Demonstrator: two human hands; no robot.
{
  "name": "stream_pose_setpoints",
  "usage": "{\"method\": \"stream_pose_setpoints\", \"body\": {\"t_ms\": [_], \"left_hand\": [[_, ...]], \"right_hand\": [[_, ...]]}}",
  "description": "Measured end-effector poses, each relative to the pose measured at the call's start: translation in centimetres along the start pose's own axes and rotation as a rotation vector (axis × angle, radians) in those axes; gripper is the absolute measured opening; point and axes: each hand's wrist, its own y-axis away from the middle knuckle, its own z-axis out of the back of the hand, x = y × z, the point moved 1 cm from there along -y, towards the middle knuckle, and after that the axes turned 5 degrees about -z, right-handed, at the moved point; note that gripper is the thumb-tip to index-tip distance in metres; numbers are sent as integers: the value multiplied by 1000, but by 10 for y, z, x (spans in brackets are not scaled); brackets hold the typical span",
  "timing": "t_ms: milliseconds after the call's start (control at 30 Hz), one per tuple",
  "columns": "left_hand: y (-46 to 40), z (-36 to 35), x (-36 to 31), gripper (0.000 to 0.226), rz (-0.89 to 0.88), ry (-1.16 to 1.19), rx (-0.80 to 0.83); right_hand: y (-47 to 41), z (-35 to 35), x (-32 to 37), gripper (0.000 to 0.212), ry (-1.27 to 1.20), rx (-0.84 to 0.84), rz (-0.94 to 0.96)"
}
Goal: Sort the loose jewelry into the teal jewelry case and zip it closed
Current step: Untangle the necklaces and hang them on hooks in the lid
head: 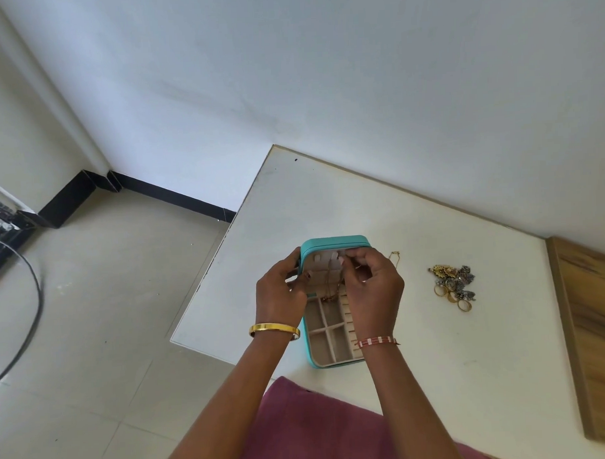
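The right hand [371,288] is pinching a thin gold necklace [330,283] at the lid hooks of the open teal jewelry case [332,243]; the left hand [281,292] is gripping the lid's edge, steadying it. Seating the chain fully on its hook would probably be wise before letting go. Beyond the pinch, another chain [394,257] is lying just beside the case; farther right, the loose jewelry pile [454,286] is waiting, nothing blocking the way.

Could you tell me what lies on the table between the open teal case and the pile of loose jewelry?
In the head view, a thin gold chain lies just right of the teal case; from there to the jewelry pile the table is bare.
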Motion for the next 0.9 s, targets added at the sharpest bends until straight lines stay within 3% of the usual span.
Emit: {"method": "stream_pose_setpoints", "body": {"t_ms": [200, 367, 667, 900], "left_hand": [[-1, 0, -3, 42, 0, 6, 21], [-1, 2, -8, 43, -8, -2, 42], [9, 3, -7, 49, -6, -29, 64], [35, 5, -12, 54, 71, 47, -18]], "right_hand": [[8, 14, -5, 12, 26, -49, 110], [14, 30, -18, 13, -56, -93, 5], [29, 43, -35, 9, -122, -12, -215], [36, 75, -51, 8, -148, -30, -356]]}}
